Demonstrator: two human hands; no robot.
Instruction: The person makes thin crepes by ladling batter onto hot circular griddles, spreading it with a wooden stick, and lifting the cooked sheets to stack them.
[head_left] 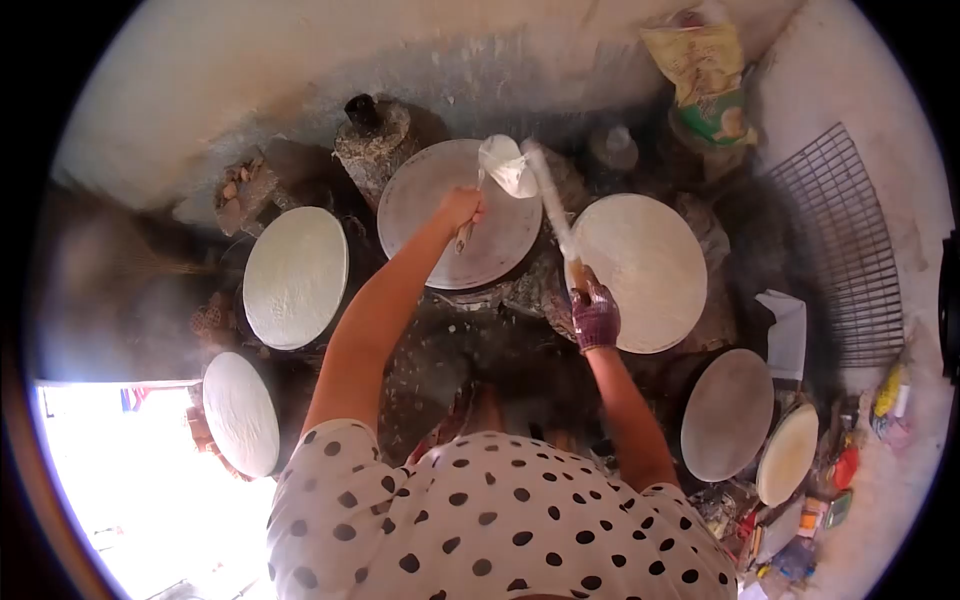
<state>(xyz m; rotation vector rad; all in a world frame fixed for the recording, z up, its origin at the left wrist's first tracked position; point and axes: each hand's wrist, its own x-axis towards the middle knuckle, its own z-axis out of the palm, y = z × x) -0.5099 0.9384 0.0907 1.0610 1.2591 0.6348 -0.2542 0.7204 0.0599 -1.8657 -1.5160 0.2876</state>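
My left hand (462,210), bare, is closed around the handle of a utensil (464,238) over the grey round plate (430,240) at the back centre. Near the utensil's upper end is a white, wet-looking mass (508,166). In a purple glove, my right hand (595,310) grips a long stick (553,200) coated in white, its far end beside that mass. The stick crosses the left edge of a round plate (640,270) covered with a pale layer. Whether the mass hangs from the utensil or the stick I cannot tell.
Pale-coated round plates stand at left (296,278), lower left (240,414) and lower right (788,455). A bare grey plate (727,415) is at right. Behind are a log (375,150) and a yellow-green bag (708,90). A wire grid (845,240) leans on the right wall.
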